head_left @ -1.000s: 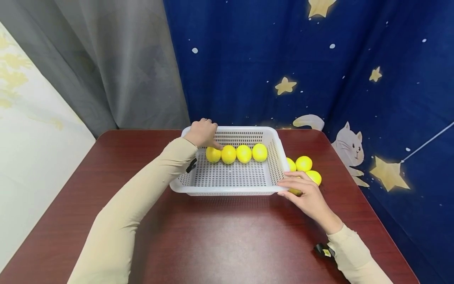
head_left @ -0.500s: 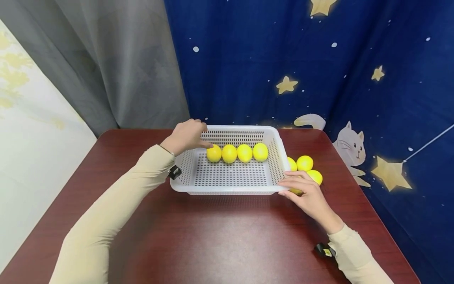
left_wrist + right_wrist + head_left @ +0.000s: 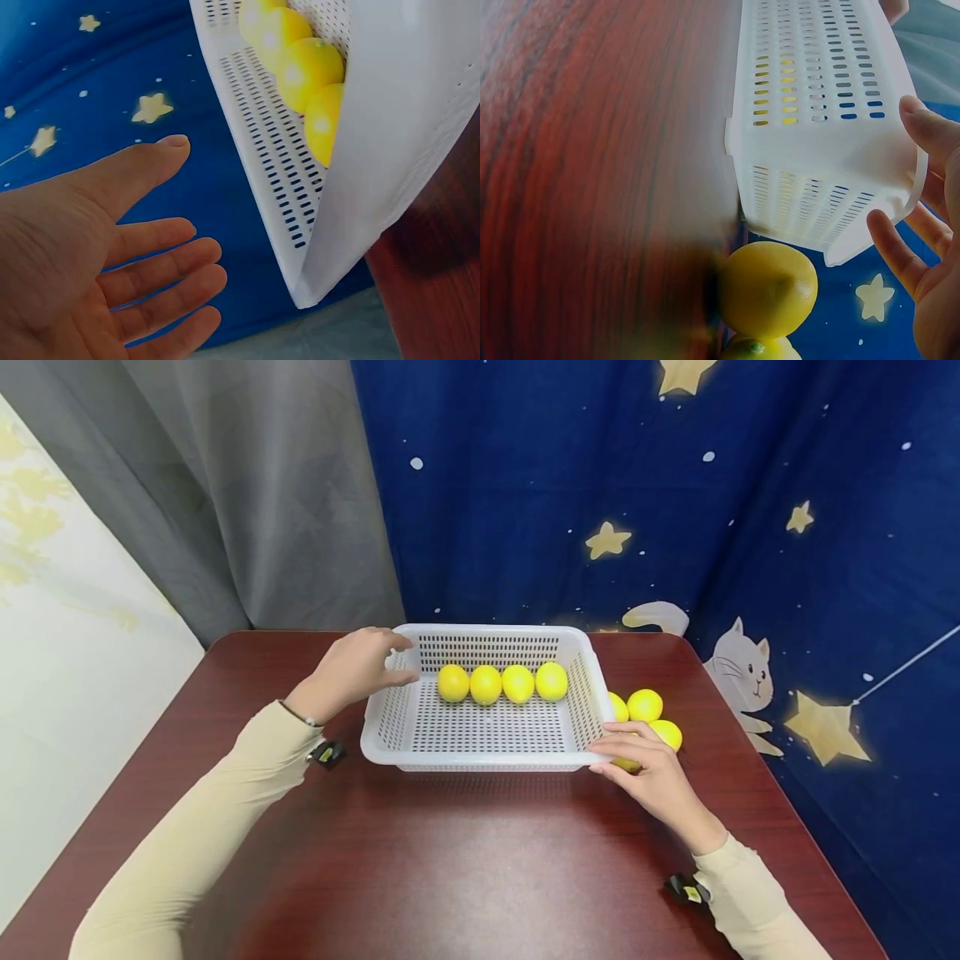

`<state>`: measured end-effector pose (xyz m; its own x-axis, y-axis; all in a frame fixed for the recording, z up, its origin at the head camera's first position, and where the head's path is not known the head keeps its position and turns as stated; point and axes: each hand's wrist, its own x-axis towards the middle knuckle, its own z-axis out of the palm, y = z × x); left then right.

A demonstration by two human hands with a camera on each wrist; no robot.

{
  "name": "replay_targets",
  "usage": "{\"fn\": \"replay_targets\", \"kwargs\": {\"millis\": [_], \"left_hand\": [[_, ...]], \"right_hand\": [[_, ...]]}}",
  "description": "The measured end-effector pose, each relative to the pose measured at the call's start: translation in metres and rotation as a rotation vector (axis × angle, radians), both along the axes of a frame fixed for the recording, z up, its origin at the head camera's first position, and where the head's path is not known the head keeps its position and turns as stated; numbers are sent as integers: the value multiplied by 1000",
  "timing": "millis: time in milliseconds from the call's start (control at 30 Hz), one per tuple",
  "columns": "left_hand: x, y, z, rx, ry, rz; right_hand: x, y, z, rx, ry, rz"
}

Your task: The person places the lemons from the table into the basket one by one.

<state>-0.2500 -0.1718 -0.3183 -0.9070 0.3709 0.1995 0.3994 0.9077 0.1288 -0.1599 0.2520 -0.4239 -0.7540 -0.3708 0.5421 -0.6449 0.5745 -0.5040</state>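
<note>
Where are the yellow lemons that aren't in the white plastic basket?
In the head view, the loose yellow lemons sit on the dark red table, just right of the white plastic basket, beside the right hand.

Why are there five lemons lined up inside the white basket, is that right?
Not quite: the white basket holds four lemons in a row, not five, as the head view shows. More lemons lie outside, on the table beside the right hand.
</note>
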Motion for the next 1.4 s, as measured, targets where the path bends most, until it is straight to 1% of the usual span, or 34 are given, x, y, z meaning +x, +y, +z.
{"fn": "replay_targets", "kwargs": {"millis": [100,300,500,667,767,900,1033,1200,1400], "left_hand": [[14,-6,-2,27,33,-2],[39,-13,-12,60,91,-28],[61,-22,-20,84,163,-41],[78,-25,-27,85,209,-78],[86,-26,-32,83,233,-96],[94,-27,-38,76,259,-115],[99,-27,-44,72,267,-133],[103,-29,-50,81,281,-150],[105,-30,-52,99,303,-172]], "right_hand": [[0,0,0,4,-11,-1],[1,1,1,17,-10,-12],[1,0,1,16,-6,-8],[1,0,1,12,5,-5],[0,0,0,15,1,-13],[0,0,0,12,-18,-23],[0,0,-1,1,7,-15],[1,-2,0,5,32,-20],[2,-4,1,0,51,-39]]}}
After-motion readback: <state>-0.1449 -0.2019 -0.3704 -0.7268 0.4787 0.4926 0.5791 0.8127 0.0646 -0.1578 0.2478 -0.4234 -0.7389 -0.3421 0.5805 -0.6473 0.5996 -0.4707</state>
